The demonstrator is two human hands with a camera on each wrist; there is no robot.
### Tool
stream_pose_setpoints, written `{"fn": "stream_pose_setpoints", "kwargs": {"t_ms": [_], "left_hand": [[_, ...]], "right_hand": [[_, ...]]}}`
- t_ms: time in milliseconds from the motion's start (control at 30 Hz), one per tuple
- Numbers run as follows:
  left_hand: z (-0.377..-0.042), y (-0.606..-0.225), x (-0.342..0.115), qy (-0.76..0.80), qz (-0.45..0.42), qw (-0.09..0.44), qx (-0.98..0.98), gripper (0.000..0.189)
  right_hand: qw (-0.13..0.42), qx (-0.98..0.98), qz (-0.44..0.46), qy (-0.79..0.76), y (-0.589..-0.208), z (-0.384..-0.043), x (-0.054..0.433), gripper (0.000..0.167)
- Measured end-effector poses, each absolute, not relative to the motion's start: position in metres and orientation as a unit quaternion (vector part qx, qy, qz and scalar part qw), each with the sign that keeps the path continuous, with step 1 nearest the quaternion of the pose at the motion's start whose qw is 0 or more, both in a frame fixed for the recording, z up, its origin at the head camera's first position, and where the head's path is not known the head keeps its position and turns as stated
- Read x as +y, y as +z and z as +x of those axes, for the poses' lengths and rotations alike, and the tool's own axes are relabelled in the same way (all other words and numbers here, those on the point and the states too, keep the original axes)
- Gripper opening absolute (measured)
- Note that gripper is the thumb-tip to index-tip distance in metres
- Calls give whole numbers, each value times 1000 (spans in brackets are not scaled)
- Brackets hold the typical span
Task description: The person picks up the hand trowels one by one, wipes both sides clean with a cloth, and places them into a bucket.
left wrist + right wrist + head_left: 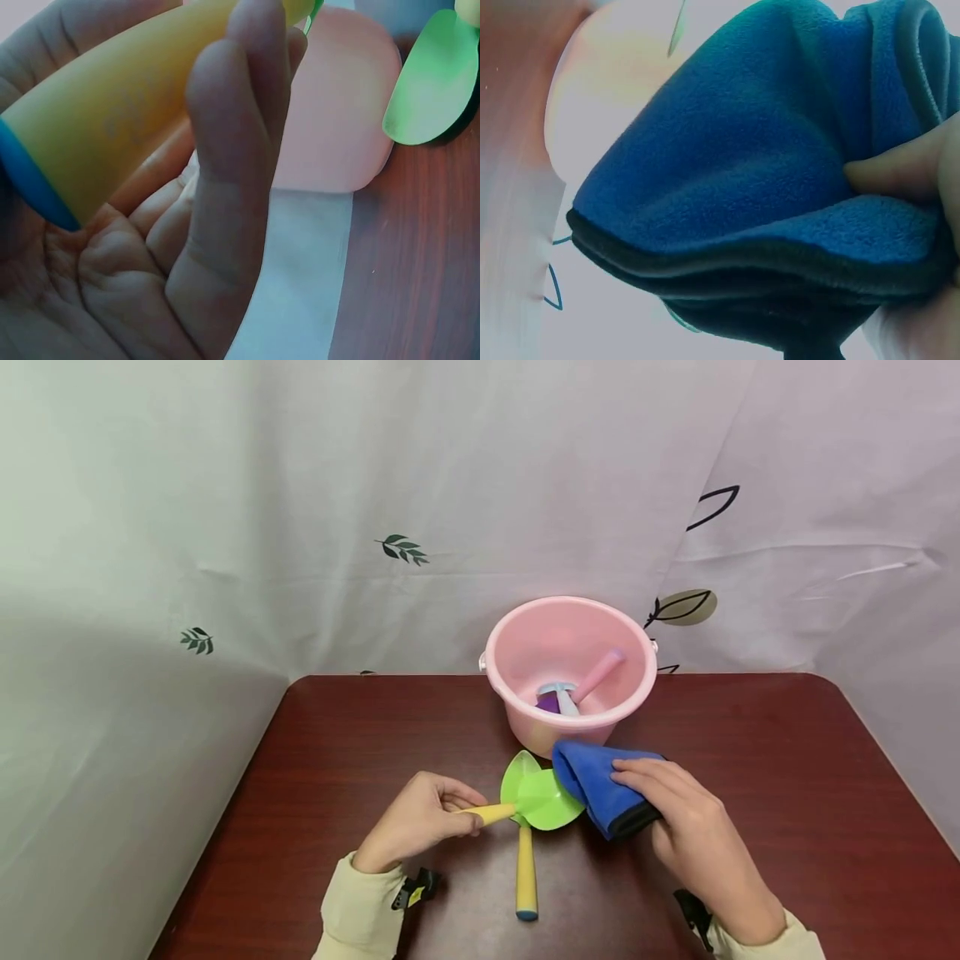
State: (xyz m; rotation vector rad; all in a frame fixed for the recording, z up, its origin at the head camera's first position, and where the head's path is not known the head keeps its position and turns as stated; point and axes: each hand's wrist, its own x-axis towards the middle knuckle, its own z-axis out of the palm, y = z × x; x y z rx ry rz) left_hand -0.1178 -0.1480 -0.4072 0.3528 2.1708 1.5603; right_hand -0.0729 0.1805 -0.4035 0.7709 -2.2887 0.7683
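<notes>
My left hand (420,820) pinches the yellow handle of a toy shovel (551,802) with a bright green blade; its blue end cap shows in the left wrist view. A folded blue cloth (600,785) with black edging is gripped in my right hand (697,835). The cloth meets the right side of the green blade, hiding part of it; whether it presses there I cannot tell. Beneath the held shovel, a second green toy shovel (527,872) lies on the table with its yellow handle toward me. In the right wrist view the cloth (727,172) covers most of the scene.
Behind the shovels a pink bucket (525,714) stands near the table's back edge. Inside it are a pink-handled toy (600,677), a pale blue and white piece (566,702) and a purple piece (549,702). A patterned curtain (465,510) hangs behind the brown table (360,735).
</notes>
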Motion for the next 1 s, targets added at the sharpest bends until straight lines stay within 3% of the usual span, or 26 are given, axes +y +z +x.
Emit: {"fn": "stream_pose_setpoints", "kwargs": {"t_ms": [267, 600, 833, 1000], "left_hand": [[-116, -413, -134, 553, 141, 208, 794, 20], [-115, -418, -124, 558, 140, 205, 792, 19], [-114, -418, -122, 562, 139, 200, 791, 19], [-113, -417, -121, 569, 140, 199, 785, 20]], "right_hand": [[257, -873, 292, 294, -400, -66, 176, 62], [276, -852, 331, 297, -405, -69, 167, 58], [211, -871, 343, 283, -406, -66, 163, 61], [210, -867, 367, 264, -408, -67, 160, 63]]}}
